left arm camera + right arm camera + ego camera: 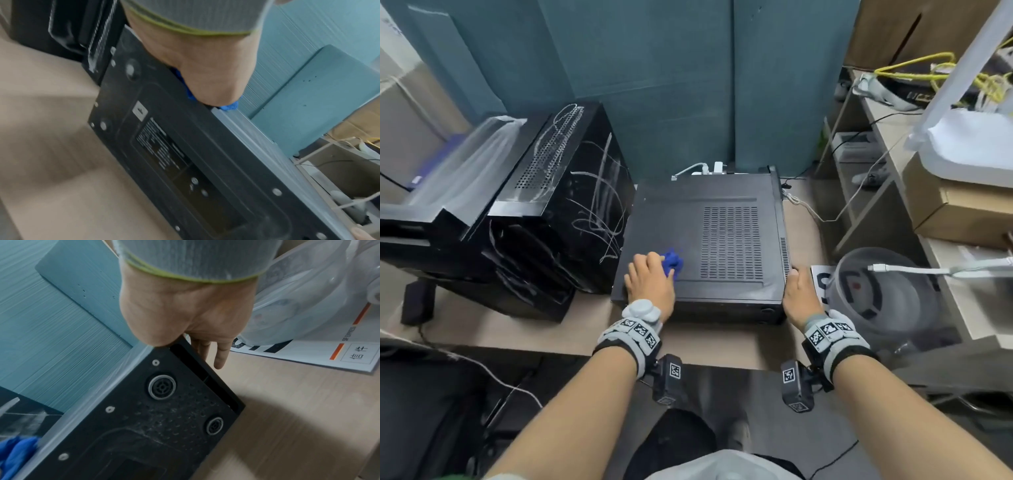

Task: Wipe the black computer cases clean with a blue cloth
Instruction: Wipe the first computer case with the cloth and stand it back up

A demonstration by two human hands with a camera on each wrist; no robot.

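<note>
A black computer case (705, 240) lies flat on the beige table, its vented panel facing up. My left hand (650, 277) rests on the near left part of that panel, fingers curled over a bunched blue cloth (673, 262). In the left wrist view the cloth (229, 107) peeks out from under my palm (201, 68) on the case (185, 154). My right hand (799, 294) braces the near right corner, thumb on top. Its fingers (221, 355) point straight down the side of the case (154, 426). A second black case (571, 205), marked with white scribbles, stands to the left.
A clear plastic container (876, 294) and a white envelope (820, 281) sit just right of my right hand. A shelf with cardboard boxes (955, 212) and cables fills the right side. A white power strip (709, 168) lies behind the case, against a teal partition (654, 85).
</note>
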